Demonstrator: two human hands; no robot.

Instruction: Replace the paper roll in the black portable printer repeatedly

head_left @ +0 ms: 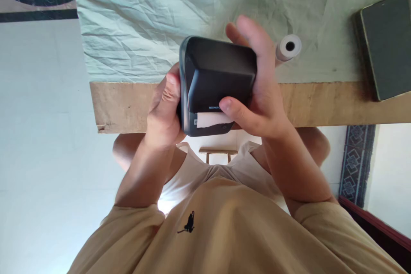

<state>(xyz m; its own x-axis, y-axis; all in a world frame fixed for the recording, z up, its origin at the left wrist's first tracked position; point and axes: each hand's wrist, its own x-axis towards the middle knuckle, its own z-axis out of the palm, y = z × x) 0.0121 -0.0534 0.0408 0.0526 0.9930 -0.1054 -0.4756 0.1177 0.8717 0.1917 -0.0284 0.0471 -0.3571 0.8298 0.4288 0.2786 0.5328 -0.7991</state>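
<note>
I hold a small black thermal printer [218,77] with both hands above the table's near edge. My left hand [163,109] grips its left side, thumb on the casing. On the right side, my right hand [261,94] wraps the printer, fingers over the far end and thumb resting near the slot. A short strip of white paper [208,119] sticks out of the slot on the side facing me. A white paper roll [289,47] lies on the cloth just beyond my right hand.
A wrinkled pale green cloth [135,21] covers the table, whose bare wooden edge [337,102] runs across the view. A dark flat rectangular device or book [385,47] lies at the right. White floor shows at the left.
</note>
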